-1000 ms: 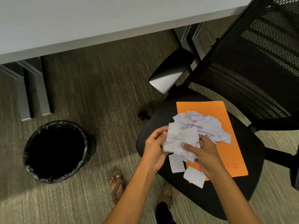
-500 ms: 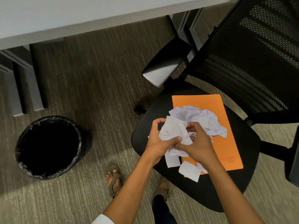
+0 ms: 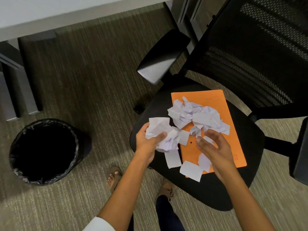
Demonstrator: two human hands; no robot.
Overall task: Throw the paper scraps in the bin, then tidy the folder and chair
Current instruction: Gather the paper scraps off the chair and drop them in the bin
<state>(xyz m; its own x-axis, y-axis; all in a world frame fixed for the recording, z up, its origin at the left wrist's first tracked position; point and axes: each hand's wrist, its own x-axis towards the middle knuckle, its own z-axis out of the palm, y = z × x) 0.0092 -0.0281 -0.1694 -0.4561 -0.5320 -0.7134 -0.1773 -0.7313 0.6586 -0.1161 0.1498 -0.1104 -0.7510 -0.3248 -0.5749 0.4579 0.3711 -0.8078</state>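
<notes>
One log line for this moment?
left hand: holds scraps | right hand: open over folder | bin: no scraps visible

Carpet [image 3: 93, 77] under me: olive-brown, fine ribbed weave, lighter where the light falls near my feet. White bench [image 3: 50, 12] runs across the top edge of view, pale underside edge showing. Grey bench legs [image 3: 18, 84] stand at far left, one pair; another grey support [image 3: 185, 15] sits at top, partly hidden. My left sandal [image 3: 114, 176], brown, toes showing, flat on the carpet; right sandal [image 3: 166, 189] beside it, dark trouser leg [image 3: 168, 214] above. White sleeve cuff [image 3: 100, 224] at bottom edge
</notes>
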